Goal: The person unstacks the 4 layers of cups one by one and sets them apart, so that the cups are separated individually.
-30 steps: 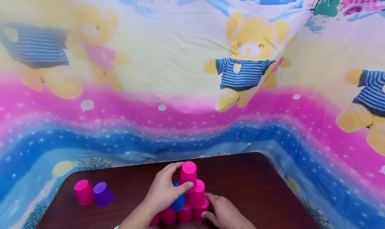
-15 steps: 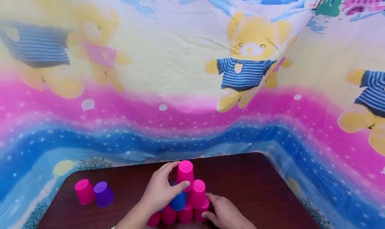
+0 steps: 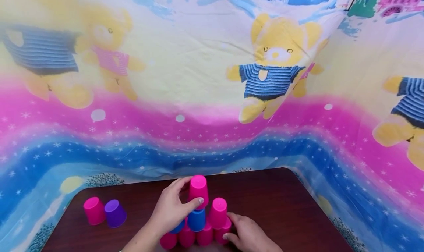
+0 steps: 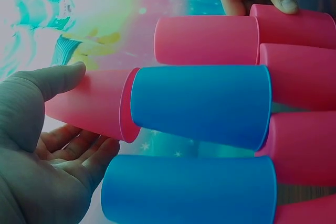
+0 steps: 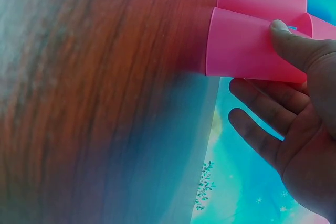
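Note:
My left hand [image 3: 170, 208] grips an upside-down pink cup [image 3: 198, 189] between thumb and fingers, high on a small pyramid of cups. In the left wrist view, the held cup's rim is right at the top of a blue cup [image 4: 202, 103], slightly tilted to it. Another blue cup [image 4: 189, 187] and a pink cup [image 3: 219, 212] complete that middle row, the pink one standing apart on the right. Below runs a bottom row of pink cups [image 3: 204, 235]. My right hand [image 3: 250, 233] holds the rightmost bottom cup [image 5: 247, 45], thumb on one side, fingers on the other.
To the left on the dark wooden table [image 3: 265, 197] stand a separate pink cup [image 3: 94, 210] and a purple cup [image 3: 115, 213], both upside down. A patterned curtain [image 3: 185, 79] with teddy bears hangs behind the table's far edge.
My left hand has carried the pink cup leftward, from above the gap beside the right pink cup to over the blue cup. My right hand stays on the bottom cup.

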`<state>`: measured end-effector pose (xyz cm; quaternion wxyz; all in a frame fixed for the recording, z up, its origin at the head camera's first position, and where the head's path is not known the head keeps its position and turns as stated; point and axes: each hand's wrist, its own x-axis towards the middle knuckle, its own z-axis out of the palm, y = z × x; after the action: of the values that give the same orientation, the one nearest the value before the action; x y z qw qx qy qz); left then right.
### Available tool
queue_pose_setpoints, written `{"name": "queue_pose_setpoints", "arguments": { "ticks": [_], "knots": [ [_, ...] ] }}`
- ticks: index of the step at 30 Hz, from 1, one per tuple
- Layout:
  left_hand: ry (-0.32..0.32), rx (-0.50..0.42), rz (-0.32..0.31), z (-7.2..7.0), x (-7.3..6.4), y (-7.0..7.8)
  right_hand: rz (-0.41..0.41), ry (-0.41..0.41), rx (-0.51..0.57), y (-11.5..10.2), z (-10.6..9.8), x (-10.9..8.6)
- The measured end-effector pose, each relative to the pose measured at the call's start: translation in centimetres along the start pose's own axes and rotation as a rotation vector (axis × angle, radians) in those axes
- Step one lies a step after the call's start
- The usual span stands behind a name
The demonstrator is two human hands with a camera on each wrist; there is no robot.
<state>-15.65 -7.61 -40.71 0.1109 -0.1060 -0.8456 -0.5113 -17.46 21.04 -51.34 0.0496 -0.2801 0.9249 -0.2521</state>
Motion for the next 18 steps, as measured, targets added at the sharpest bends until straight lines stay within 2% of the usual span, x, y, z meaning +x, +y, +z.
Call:
{"name": "queue_pose_setpoints", "arguments": {
  "ticks": [4,14,18],
  "knots": [
    [0.014,-0.004,0.000,-0.4,-0.1,-0.3,0.005,-0.003,-0.006,0.0,0.0,0.0],
    [0.039,-0.008,-0.056,-1.4,-0.1,-0.7,0.024,-0.016,-0.005,-0.1,0.0,0.0],
    [0.045,0.003,-0.068,-1.9,0.0,-0.9,0.001,0.005,-0.035,0.0,0.0,0.0]
  ]
}}
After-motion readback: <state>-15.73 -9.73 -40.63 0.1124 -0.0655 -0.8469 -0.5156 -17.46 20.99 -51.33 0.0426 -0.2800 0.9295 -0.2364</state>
